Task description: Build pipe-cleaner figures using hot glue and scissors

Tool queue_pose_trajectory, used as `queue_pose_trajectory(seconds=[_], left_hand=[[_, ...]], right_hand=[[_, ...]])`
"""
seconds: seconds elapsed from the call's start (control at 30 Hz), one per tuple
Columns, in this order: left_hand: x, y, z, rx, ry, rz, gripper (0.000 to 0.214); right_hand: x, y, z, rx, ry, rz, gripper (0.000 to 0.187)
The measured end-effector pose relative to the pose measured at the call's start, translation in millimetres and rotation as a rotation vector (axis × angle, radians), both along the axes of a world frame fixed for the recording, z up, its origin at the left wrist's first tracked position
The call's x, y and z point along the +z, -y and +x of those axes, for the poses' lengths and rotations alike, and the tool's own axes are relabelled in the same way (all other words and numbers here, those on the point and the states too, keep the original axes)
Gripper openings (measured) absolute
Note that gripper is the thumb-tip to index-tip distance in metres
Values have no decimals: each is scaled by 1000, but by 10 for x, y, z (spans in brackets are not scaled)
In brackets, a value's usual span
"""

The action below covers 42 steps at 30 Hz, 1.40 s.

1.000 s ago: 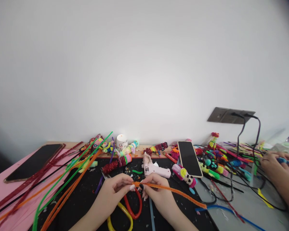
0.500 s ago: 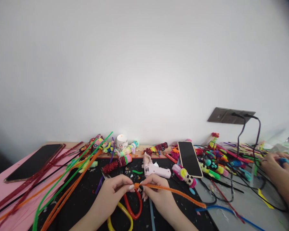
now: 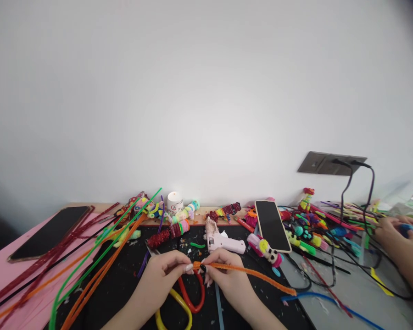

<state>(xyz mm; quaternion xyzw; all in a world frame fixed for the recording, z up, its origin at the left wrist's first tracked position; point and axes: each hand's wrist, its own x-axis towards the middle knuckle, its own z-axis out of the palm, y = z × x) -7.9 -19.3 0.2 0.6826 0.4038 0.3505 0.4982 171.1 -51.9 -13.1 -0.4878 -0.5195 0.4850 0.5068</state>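
Between my two hands is an orange pipe cleaner [image 3: 258,271], its long free end stretching out to the right. My left hand [image 3: 165,277] pinches the short, coiled-looking end between thumb and fingertips. Close beside it, my right hand [image 3: 225,279] pinches the same pipe cleaner, a dark-painted thumbnail against it. Under the hands lie scissors with one red handle loop [image 3: 193,305] and one yellow loop [image 3: 179,308]; their blades are mostly covered by my left hand. A pale glue stick [image 3: 219,307] lies beside my right wrist.
A pink glue gun [image 3: 225,242] rests just beyond my hands on the black mat [image 3: 124,293]. Phones lie left [image 3: 51,233] and right [image 3: 272,227]. Long pipe cleaners [image 3: 89,261] cross the left side. Cables [image 3: 371,192] hang from the outlet; another person's hands [image 3: 397,238] hold something blue.
Both hands keep their pinch on the orange pipe cleaner with hardly any movement. The whole view has shifted very slightly.
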Motion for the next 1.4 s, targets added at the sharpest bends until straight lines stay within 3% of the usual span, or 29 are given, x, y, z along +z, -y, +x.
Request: queue_pose_trajectory(seconds=[0.67, 1.4], left_hand=[[-34, -14, -14, -8, -74, 68, 15], [-13, -15, -20, -15, -143, 113, 17]], right_hand=[[-26, -10, 17, 5, 55, 14, 0], [-29, -7, 27, 6, 138, 40, 4]])
